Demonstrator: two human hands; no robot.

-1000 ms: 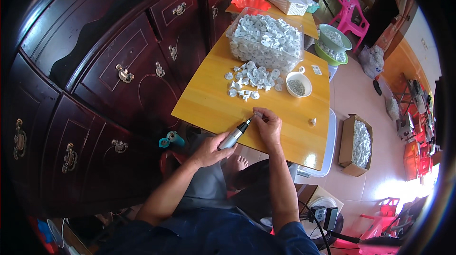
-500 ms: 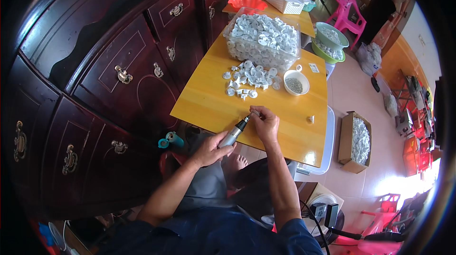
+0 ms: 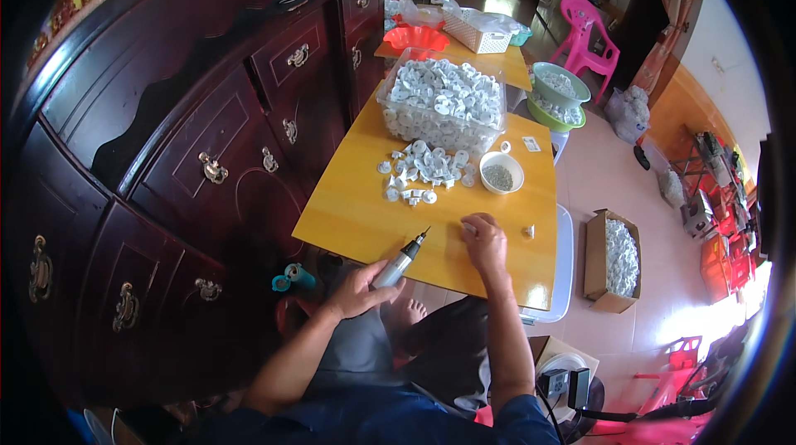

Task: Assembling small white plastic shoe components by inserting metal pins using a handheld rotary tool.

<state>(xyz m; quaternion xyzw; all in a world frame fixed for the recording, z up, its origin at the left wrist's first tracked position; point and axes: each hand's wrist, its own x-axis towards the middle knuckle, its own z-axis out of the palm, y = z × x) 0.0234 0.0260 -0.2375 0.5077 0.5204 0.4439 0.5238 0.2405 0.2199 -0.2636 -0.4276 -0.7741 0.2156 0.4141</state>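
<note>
My left hand (image 3: 358, 291) is closed round a grey and black electric screwdriver (image 3: 400, 265), its thin bit pointing up and away over the table's near edge. Just right of the bit tip, and apart from it, my right hand (image 3: 487, 248) pinches a small white plastic part (image 3: 470, 229), mostly hidden by the fingers. Beyond the hands lies a loose pile of white plastic parts (image 3: 429, 165). Right of the pile stands a white bowl (image 3: 518, 175) filled with small metal pieces, probably screws. A single white part (image 3: 529, 232) rests on the table right of my right hand.
A clear plastic bin (image 3: 489, 134) heaped with white parts stands on the yellow table (image 3: 348, 204). Dark wooden drawers (image 3: 240, 138) line the left. On the floor at right sits a cardboard box (image 3: 595, 258) of white parts. Stacked basins (image 3: 543, 113) and a pink chair (image 3: 584, 30) are farther back.
My right hand has moved right, away from the screwdriver's bit, which it met before; the bit now shows bare. The whole view has tilted slightly, shifting the table lower.
</note>
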